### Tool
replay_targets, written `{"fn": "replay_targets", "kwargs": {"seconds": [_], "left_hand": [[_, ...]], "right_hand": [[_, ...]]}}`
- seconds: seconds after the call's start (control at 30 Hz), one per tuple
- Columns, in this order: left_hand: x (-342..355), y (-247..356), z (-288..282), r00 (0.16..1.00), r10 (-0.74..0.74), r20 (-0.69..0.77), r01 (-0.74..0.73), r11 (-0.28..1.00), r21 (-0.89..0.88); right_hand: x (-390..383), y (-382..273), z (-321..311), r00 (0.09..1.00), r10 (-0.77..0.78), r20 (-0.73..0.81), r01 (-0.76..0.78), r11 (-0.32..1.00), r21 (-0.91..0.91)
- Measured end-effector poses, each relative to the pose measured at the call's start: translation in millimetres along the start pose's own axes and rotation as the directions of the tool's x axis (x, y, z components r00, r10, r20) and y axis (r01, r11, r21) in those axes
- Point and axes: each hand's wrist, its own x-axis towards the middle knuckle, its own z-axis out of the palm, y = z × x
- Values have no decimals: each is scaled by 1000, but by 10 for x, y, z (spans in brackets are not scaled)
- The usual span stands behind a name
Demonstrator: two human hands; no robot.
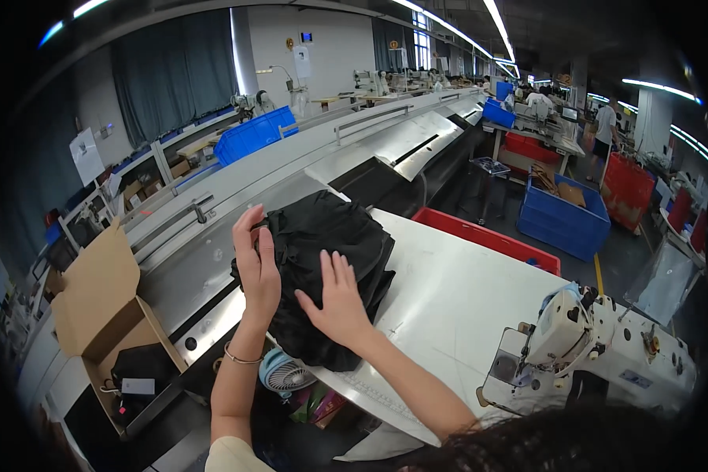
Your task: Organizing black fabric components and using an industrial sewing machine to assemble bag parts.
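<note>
A pile of black fabric pieces lies at the left end of the white sewing table, its folds stacked and partly hanging over the near edge. My left hand is at the pile's left side, fingers upright and a little curled, with the thumb apart. Flat on top of the cloth rests my right hand, fingers stretched out and thumb spread. Neither hand grips anything. A bracelet circles my left wrist.
A sewing machine stands on the table's right. Left sits an open cardboard box holding dark items. A small blue fan is under the table's near edge. Beyond are a red bin, a blue bin and a metal conveyor channel.
</note>
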Motion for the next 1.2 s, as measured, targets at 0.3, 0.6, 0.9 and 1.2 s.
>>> {"fn": "replay_targets", "kwargs": {"seconds": [0.3,0.6,0.9,1.2], "left_hand": [[-239,-682,186,645,-72,761,-496,718,488],[63,-536,225,674,-89,733,-417,773,478],[-1416,807,1149,336,341,878,60,923,-381],[-2175,1052,1552,155,313,937,-542,820,-184]], "right_hand": [[423,846,-1578,810,578,-98,32,124,992],[107,143,-2320,874,444,-196,-376,875,306],[-2151,-150,-1211,873,155,462,125,846,-519],[-2192,-350,-1354,862,-81,501,273,906,-324]]}}
